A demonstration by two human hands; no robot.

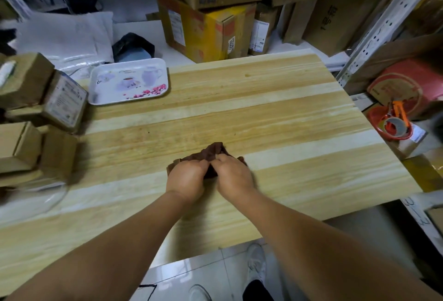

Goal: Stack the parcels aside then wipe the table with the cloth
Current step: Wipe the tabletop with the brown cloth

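Parcels (38, 114) sitting stacked at left edge of table (263, 109). Left hand (185, 177), right hand (233, 176) both gripping brown cloth (213, 154), bunching at table centre, directly beneath fingers; both hands equally near; long axis unclear.

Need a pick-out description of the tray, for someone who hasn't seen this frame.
Start at the wooden table and go to its far left corner. The tray lies flat there, just right of the stacked parcels. It is the only white, rounded-rectangle thing on the wood, printed with a teapot, a cup and pink blossoms.
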